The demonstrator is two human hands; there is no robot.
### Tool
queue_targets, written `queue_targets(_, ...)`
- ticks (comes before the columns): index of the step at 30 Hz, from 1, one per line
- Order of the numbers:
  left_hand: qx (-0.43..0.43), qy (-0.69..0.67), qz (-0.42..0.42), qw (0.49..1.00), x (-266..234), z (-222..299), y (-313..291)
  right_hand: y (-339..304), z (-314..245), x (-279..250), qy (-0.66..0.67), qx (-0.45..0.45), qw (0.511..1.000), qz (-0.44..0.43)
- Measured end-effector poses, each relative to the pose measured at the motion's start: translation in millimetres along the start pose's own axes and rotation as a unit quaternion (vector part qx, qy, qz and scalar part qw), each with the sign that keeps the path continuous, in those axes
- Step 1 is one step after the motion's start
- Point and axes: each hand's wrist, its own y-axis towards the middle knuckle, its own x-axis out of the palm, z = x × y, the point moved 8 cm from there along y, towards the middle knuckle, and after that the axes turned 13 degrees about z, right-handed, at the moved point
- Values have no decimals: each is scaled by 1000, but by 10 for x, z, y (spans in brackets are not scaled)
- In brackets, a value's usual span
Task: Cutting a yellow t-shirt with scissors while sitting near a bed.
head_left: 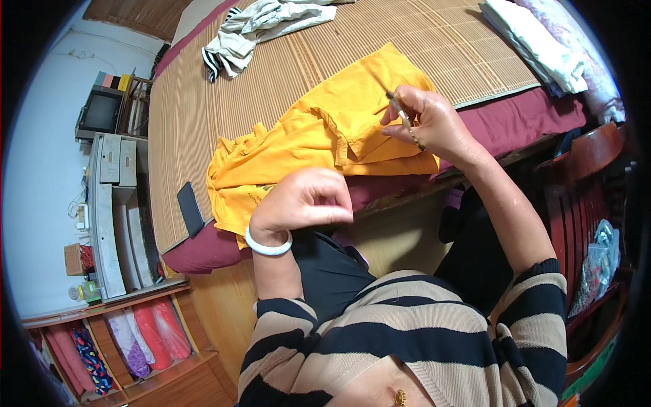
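Note:
A yellow garment [298,146] lies spread and rumpled on the woven mat, partly over the bed's near edge. Above its right part, my right hand [430,122] is closed around a slim pointed tool [405,121] with an ornate gold-brown handle. Seen almost edge-on, its exact kind cannot be told. My left hand [305,198], with a white bangle [269,245] on the wrist, is in front of the garment's near edge. Its fingers are curled in and pressed together; whatever they hold, if anything, is hidden.
A dark phone [190,209] lies at the mat's left edge. Another pale garment [261,30] rests farther back, with folded clothes [539,47] at the far right. A wooden chair [576,197] holding a plastic bag [597,261] stands right; a shelf [129,319] with fabrics stands left.

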Motion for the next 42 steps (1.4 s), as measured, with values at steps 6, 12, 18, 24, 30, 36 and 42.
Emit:
queue_targets(6,29,391,310,866,-291,-96,148,-27,18,116,-64,-28,997,17)
queue_targets(12,60,435,365,821,-222,-226,246,-80,50,225,-55,-30,998,9)
queue_targets(18,78,397,390,827,-237,-263,258,-148,-38,308,-46,-49,998,4)
queue_targets(24,49,178,437,880,-324,-419,240,-239,-77,380,-11,-39,999,20)
queue_targets(30,1,-16,420,908,-324,-621,245,-214,148,431,101,56,990,76)
queue_targets(36,-35,-83,376,922,-331,-742,223,-199,436,533,377,254,889,62)
queue_targets(42,-18,2,377,926,-283,-602,243,-228,502,528,365,291,884,16)
